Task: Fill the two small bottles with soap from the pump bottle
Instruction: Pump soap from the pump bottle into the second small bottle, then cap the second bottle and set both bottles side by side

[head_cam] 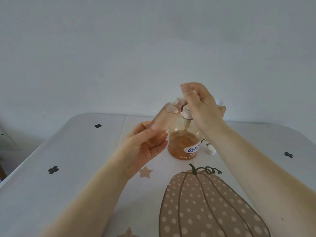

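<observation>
Left hand (145,142) grips tilted small bottle (164,120); right hand (200,106) presses pump bottle (184,142) head; blue label characters partly hidden.

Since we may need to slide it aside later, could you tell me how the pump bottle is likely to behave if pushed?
The pump bottle looks roughly half full, so it is probably fairly heavy low down and stable. Its tall pump neck under the right hand could make it tip if pushed high. On the tablecloth it would likely drag, not glide.

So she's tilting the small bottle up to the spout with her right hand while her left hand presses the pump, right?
Not quite: the hands are swapped. In the head view the left hand holds the small bottle tilted up to the spout, while the right hand presses on the pump bottle.
</observation>
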